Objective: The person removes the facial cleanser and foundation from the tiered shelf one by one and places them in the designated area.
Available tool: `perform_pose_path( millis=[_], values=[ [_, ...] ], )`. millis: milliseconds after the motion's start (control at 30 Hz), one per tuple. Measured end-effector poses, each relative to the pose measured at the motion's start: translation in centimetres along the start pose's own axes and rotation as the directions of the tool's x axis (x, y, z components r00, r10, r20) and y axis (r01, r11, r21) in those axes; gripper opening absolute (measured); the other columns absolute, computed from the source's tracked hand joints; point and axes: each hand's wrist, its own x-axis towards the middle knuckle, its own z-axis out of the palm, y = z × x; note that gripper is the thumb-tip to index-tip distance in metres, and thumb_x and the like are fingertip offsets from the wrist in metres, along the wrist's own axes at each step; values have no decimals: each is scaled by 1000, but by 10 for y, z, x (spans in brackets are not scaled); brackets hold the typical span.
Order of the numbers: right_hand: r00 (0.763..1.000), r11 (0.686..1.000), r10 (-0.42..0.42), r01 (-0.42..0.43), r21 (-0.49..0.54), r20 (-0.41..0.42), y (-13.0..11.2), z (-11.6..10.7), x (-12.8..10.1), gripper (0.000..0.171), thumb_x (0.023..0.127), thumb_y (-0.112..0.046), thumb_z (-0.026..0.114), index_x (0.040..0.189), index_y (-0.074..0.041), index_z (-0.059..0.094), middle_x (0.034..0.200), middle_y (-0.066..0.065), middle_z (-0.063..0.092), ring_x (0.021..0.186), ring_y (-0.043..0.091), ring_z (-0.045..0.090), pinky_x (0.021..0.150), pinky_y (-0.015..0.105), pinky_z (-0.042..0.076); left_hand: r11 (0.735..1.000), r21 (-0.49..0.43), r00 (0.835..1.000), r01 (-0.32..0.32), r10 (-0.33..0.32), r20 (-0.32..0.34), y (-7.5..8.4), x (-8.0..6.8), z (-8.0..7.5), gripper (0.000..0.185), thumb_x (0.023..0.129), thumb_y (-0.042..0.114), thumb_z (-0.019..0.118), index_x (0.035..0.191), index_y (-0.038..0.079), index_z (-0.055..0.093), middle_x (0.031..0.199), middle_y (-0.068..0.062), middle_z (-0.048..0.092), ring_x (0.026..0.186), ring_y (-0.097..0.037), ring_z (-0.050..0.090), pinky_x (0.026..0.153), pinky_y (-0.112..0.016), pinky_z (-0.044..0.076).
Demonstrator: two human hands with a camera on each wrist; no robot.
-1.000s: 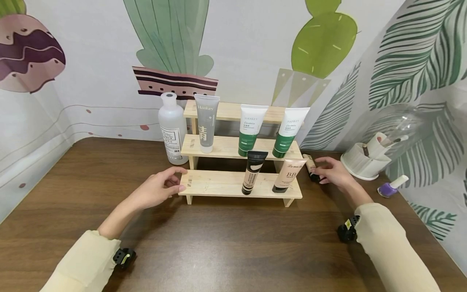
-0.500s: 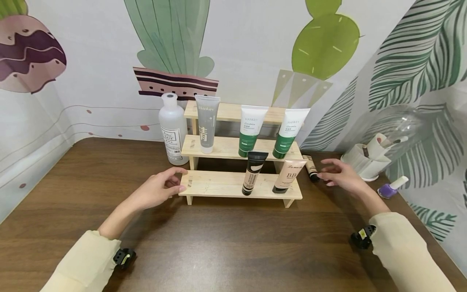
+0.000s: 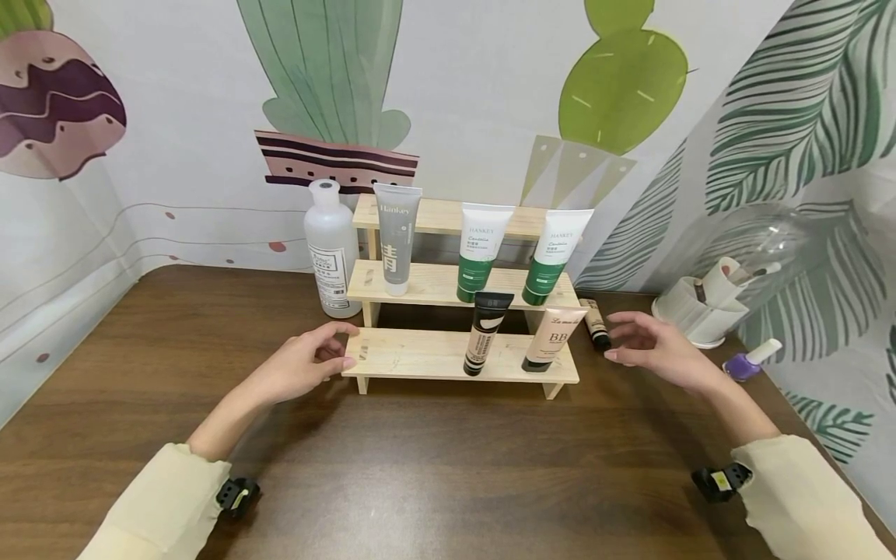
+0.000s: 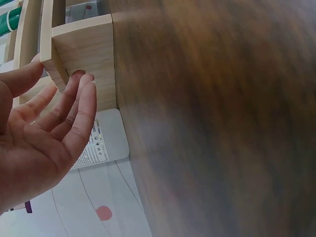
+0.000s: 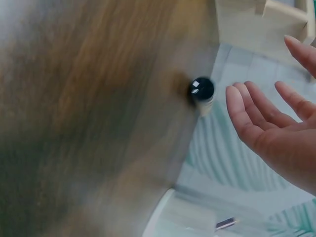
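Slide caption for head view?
Left hand holds rack bearing five tubes; empty right hand beside sixth tube on table.

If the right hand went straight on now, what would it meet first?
Most likely the black-capped tube beside the wooden stand, though the right hand might pass above it; height is unclear.

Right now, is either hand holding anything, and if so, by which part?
The left hand grips the three-tier wooden display rack by the left end of its lowest shelf. The right hand holds nothing.
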Motion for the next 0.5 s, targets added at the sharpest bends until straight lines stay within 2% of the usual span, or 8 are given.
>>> perform_pose_path(
  millis=[133, 400, 500],
  values=[
    [998, 997, -59, 60, -46, 25, -13, 5, -7, 45, 82, -7, 67, 121, 2, 47, 106, 21, 57, 85, 11, 60, 69, 25, 47, 1000, -8, 1000, -1, 1, -1, 0, 0, 1, 37, 88, 14, 62, 122, 4, 49, 88, -9, 63, 74, -18, 59, 61, -31, 44],
    [984, 987, -156, 158, -21, 82, -36, 13, -17, 40, 80, -3, 68, 117, 0, 51, 102, 7, 62, 85, 17, 61, 68, 26, 49, 1000, -1, 1000, -4, 4, -3, 0, 0, 0, 36, 88, 13, 61, 121, 4, 49, 88, -9, 63, 75, -16, 58, 61, -31, 44],
    [977, 982, -188, 189, -8, 97, -46, 18, -20, 38, 80, -2, 68, 115, -1, 53, 101, 6, 62, 86, 19, 61, 69, 27, 49, 1000, 0, 1000, -6, 6, 0, 1, 0, 0, 37, 88, 13, 61, 121, 3, 49, 88, -9, 63, 75, -16, 58, 62, -31, 44]
  ],
)
